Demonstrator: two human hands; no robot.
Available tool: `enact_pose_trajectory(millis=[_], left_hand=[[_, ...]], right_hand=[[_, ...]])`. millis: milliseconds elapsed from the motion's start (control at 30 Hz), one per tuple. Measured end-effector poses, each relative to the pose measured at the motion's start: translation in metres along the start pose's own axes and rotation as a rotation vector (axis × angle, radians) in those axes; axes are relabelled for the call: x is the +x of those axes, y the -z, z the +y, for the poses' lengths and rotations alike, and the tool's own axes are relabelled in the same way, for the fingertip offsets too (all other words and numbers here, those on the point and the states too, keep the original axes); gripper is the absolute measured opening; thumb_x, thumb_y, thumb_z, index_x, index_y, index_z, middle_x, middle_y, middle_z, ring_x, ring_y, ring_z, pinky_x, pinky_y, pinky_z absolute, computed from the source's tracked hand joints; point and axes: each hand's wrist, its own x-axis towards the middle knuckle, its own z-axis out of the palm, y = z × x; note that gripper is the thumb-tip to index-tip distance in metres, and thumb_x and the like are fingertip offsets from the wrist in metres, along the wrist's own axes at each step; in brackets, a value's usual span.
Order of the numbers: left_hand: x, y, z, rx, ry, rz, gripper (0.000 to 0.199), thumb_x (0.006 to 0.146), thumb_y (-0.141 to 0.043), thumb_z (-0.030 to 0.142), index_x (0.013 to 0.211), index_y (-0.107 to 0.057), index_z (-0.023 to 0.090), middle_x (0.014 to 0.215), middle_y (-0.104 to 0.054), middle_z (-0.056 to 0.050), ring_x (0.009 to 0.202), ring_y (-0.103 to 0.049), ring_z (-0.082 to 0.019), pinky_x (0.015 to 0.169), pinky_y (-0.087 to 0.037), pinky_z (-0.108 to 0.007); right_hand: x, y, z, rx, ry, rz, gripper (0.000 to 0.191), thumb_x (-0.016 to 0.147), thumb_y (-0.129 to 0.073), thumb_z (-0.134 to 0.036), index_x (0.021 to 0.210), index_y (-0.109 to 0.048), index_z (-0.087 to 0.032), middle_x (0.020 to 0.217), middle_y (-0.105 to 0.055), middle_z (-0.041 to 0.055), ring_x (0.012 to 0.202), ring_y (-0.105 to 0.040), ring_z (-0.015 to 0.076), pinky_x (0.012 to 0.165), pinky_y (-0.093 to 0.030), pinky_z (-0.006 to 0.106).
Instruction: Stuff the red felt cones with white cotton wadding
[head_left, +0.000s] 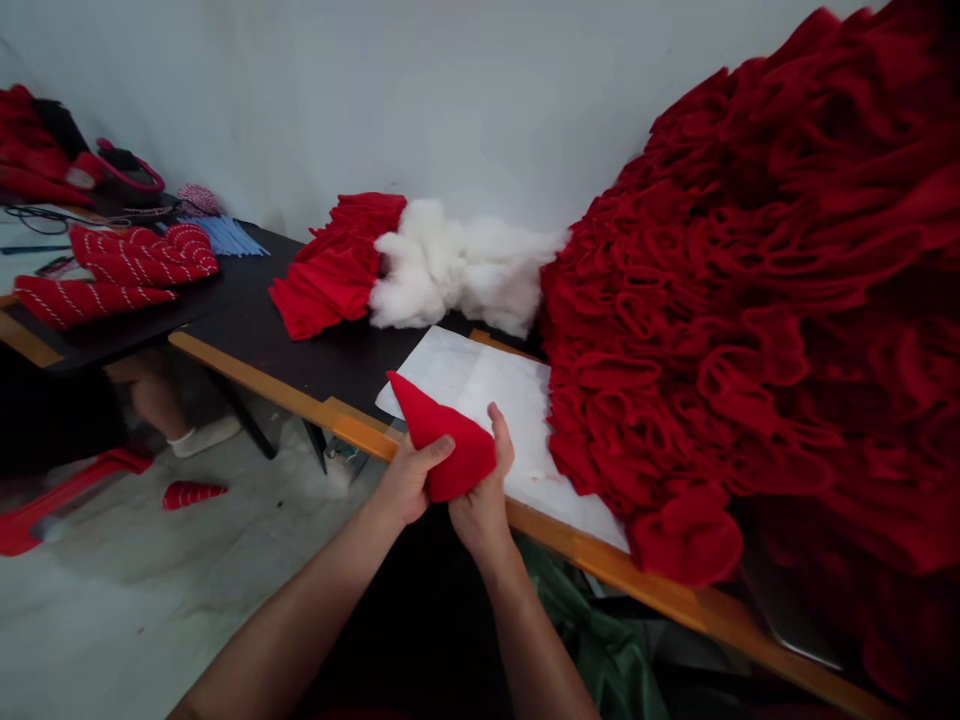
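A red felt cone (448,445), pointed at its upper left, is held between my two hands over the table's front edge. My left hand (416,480) grips its left side, the thumb lying across the front. On the other side my right hand (486,490) supports the cone's wide end, with the thumb raised and the other fingers hidden behind the felt. A white sheet (499,385) lies on the table just beyond. Behind it sits fluffy white stuffing (457,260), beside a stack of flat red felt pieces (337,265).
A tall heap of red felt pieces (712,300) fills the right. Red cones wrapped with white cord (142,265) lie on the left table near pale blue sticks (225,235). Another wrapped cone (193,494) is on the floor. A person's leg (154,400) shows at left.
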Motion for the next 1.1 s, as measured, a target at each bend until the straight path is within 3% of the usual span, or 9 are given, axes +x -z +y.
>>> enact_pose_trajectory(millis=[100, 167, 367, 467, 600, 667, 767, 967, 1100], left_hand=[[0.002, 0.004, 0.002, -0.007, -0.001, -0.024, 0.051, 0.058, -0.08, 0.03, 0.103, -0.061, 0.017, 0.091, -0.069, -0.005, 0.085, -0.065, -0.022, 0.082, -0.051, -0.034], [0.003, 0.007, 0.004, -0.018, -0.026, -0.062, 0.06, 0.058, -0.079, 0.033, 0.112, -0.057, 0.019, 0.095, -0.068, -0.006, 0.091, -0.064, -0.023, 0.085, -0.05, -0.036], [0.008, 0.007, 0.006, -0.07, -0.042, -0.169, 0.07, 0.054, -0.082, 0.036, 0.117, -0.054, 0.021, 0.102, -0.067, -0.007, 0.103, -0.06, -0.025, 0.092, -0.046, -0.036], [0.007, 0.004, 0.01, -0.058, -0.047, -0.124, 0.056, 0.062, -0.078, 0.028, 0.113, -0.056, 0.021, 0.101, -0.067, -0.006, 0.1, -0.061, -0.023, 0.092, -0.046, -0.035], [0.003, 0.002, 0.014, -0.135, 0.025, -0.046, 0.041, 0.07, -0.071, 0.032, 0.106, -0.058, 0.017, 0.098, -0.066, -0.007, 0.092, -0.063, -0.019, 0.087, -0.049, -0.03], [0.001, 0.001, 0.016, -0.167, 0.051, 0.036, 0.039, 0.07, -0.071, 0.032, 0.104, -0.059, 0.017, 0.093, -0.066, -0.005, 0.083, -0.063, -0.016, 0.082, -0.05, -0.029], [0.001, -0.001, 0.017, -0.173, 0.072, 0.114, 0.042, 0.071, -0.07, 0.028, 0.109, -0.056, 0.018, 0.088, -0.065, -0.003, 0.075, -0.062, -0.014, 0.079, -0.051, -0.029], [0.001, -0.001, 0.017, -0.192, 0.067, 0.088, 0.045, 0.071, -0.068, 0.023, 0.114, -0.055, 0.02, 0.091, -0.065, -0.003, 0.08, -0.062, -0.016, 0.08, -0.05, -0.031], [0.001, 0.004, 0.016, -0.216, 0.067, 0.109, 0.045, 0.071, -0.067, 0.023, 0.114, -0.055, 0.02, 0.093, -0.065, -0.003, 0.083, -0.063, -0.015, 0.084, -0.049, -0.03]], right_hand=[[-0.002, 0.005, -0.006, 0.027, 0.056, -0.053, 0.045, 0.084, -0.05, -0.024, 0.128, -0.041, -0.021, 0.147, -0.019, 0.0135, 0.133, -0.03, 0.0302, 0.101, -0.038, 0.053], [-0.005, 0.009, -0.012, 0.043, 0.065, -0.016, 0.033, 0.085, -0.047, -0.019, 0.117, -0.05, -0.021, 0.145, -0.021, 0.0125, 0.131, -0.033, 0.0284, 0.101, -0.038, 0.052], [0.0, 0.013, -0.021, 0.1, -0.054, 0.113, 0.042, 0.083, -0.048, -0.016, 0.124, -0.044, -0.022, 0.127, -0.043, 0.0132, 0.121, -0.045, 0.0248, 0.097, -0.044, 0.048], [0.004, 0.013, -0.018, -0.01, 0.079, 0.113, 0.038, 0.082, -0.045, -0.009, 0.117, -0.05, -0.022, 0.13, -0.04, 0.0123, 0.123, -0.042, 0.0249, 0.098, -0.043, 0.048], [0.001, 0.016, -0.013, -0.124, 0.325, 0.016, 0.033, 0.079, -0.048, -0.005, 0.106, -0.056, -0.025, 0.14, -0.028, 0.0081, 0.129, -0.033, 0.029, 0.1, -0.038, 0.056], [-0.003, 0.018, -0.013, -0.094, 0.364, -0.014, 0.03, 0.079, -0.051, -0.007, 0.101, -0.057, -0.025, 0.143, -0.026, 0.0061, 0.13, -0.032, 0.0308, 0.1, -0.037, 0.06], [-0.007, 0.02, -0.016, 0.015, 0.263, 0.047, 0.028, 0.081, -0.051, -0.009, 0.103, -0.057, -0.025, 0.138, -0.033, 0.0087, 0.126, -0.039, 0.0288, 0.097, -0.042, 0.056], [-0.006, 0.015, -0.02, 0.144, -0.047, 0.165, 0.027, 0.086, -0.049, -0.021, 0.112, -0.052, -0.021, 0.12, -0.049, 0.0118, 0.116, -0.048, 0.0249, 0.096, -0.043, 0.053], [-0.009, 0.009, -0.02, 0.273, -0.131, 0.234, 0.028, 0.085, -0.051, -0.022, 0.113, -0.048, -0.02, 0.114, -0.05, 0.0106, 0.11, -0.052, 0.0219, 0.094, -0.045, 0.048]])
